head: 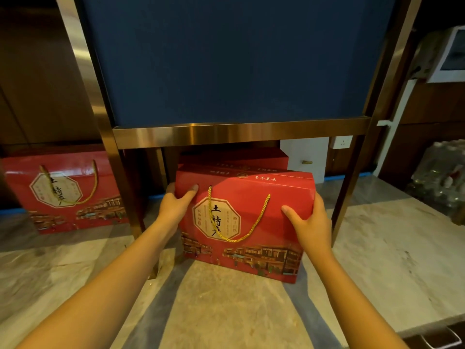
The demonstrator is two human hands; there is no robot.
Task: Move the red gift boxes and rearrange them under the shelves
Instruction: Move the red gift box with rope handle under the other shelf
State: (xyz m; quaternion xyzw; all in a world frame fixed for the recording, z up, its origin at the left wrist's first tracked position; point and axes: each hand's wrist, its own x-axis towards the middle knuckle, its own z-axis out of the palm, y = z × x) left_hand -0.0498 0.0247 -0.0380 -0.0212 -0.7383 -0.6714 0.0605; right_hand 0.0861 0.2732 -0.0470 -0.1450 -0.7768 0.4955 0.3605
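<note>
The left hand (pixel 176 207) and right hand (pixel 310 222) clasp the sides of a red gift box (pixel 246 222) under the shelf (pixel 239 133), with another red box (pixel 68 192) far left.

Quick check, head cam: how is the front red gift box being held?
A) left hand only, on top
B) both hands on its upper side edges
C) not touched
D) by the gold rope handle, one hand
B: the left hand and right hand clamp opposite upper edges of the front red gift box; its gold rope handle hangs loose.
</note>
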